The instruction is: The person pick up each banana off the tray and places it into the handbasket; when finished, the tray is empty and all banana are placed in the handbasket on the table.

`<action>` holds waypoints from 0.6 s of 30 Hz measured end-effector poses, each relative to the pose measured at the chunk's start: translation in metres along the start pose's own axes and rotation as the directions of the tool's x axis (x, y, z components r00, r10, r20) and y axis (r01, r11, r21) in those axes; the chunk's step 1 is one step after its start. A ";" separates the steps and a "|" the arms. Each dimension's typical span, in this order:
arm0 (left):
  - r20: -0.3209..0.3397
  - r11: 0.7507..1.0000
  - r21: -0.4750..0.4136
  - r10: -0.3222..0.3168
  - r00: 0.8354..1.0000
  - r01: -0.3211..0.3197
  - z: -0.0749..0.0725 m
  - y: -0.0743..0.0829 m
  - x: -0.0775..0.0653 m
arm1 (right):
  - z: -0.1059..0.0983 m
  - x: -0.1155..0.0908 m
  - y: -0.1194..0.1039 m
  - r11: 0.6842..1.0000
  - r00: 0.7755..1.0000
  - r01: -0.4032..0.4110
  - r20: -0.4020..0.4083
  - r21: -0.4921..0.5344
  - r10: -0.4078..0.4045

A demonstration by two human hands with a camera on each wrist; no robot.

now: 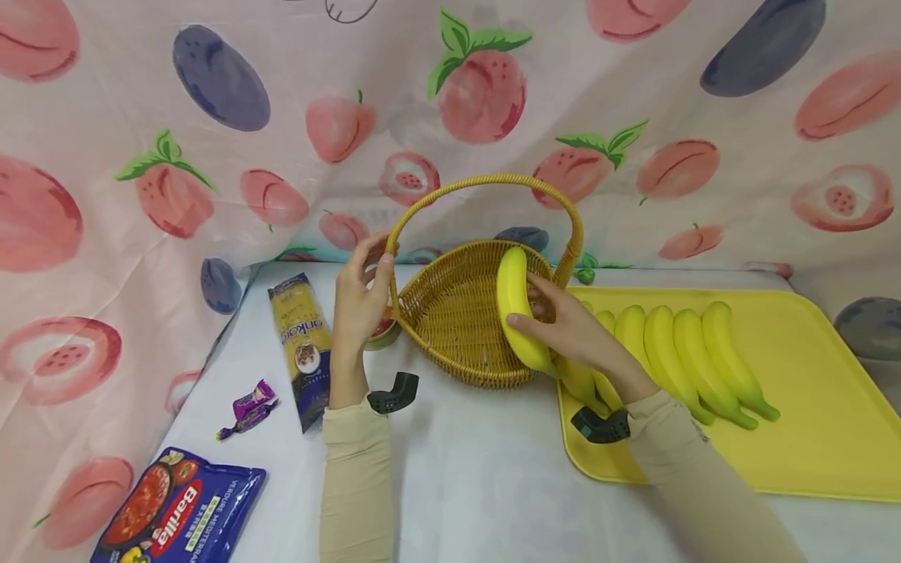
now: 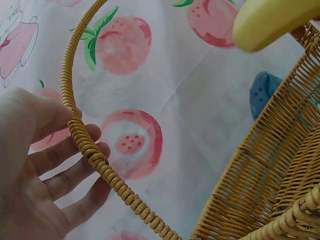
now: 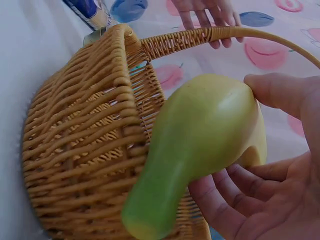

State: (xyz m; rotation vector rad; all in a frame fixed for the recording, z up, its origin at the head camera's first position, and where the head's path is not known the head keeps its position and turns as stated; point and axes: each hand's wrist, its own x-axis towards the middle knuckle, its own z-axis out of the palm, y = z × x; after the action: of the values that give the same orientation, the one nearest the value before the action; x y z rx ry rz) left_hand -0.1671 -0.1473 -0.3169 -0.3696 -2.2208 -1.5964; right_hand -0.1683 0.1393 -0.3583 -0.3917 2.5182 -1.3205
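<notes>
A wicker basket with a tall arched handle stands in the middle of the table. My left hand holds the left side of that handle; in the left wrist view the thumb is in front and the fingers lie behind it. My right hand grips a yellow banana between thumb and fingers, over the right part of the basket. In the right wrist view the banana's green stem end points down beside the wicker wall. Inside, the visible basket floor is bare wicker.
A yellow tray on the right bears several more bananas. Left of the basket are a round tin, a gold-and-blue packet, purple wrapped candy and a blue Barilla pouch. Fruit-patterned cloth hangs behind.
</notes>
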 end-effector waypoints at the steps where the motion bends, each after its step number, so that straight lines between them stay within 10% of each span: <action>1: -0.001 1.000 0.003 -0.001 1.000 0.001 0.000 0.000 0.000 | 0.001 0.004 -0.002 1.000 1.000 -0.007 0.008 0.004 0.007; 18: -0.015 1.000 0.002 0.029 0.999 -0.029 0.001 -0.002 0.000 | 0.018 0.048 -0.027 0.992 0.994 -0.089 0.055 -0.087 0.094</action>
State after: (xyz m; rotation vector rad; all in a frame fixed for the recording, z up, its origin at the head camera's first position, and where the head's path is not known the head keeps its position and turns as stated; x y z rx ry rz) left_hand -0.1681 -0.1473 -0.3186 -0.3869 -2.1958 -1.5766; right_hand -0.2032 0.0933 -0.3513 -0.3226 2.5171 -1.1554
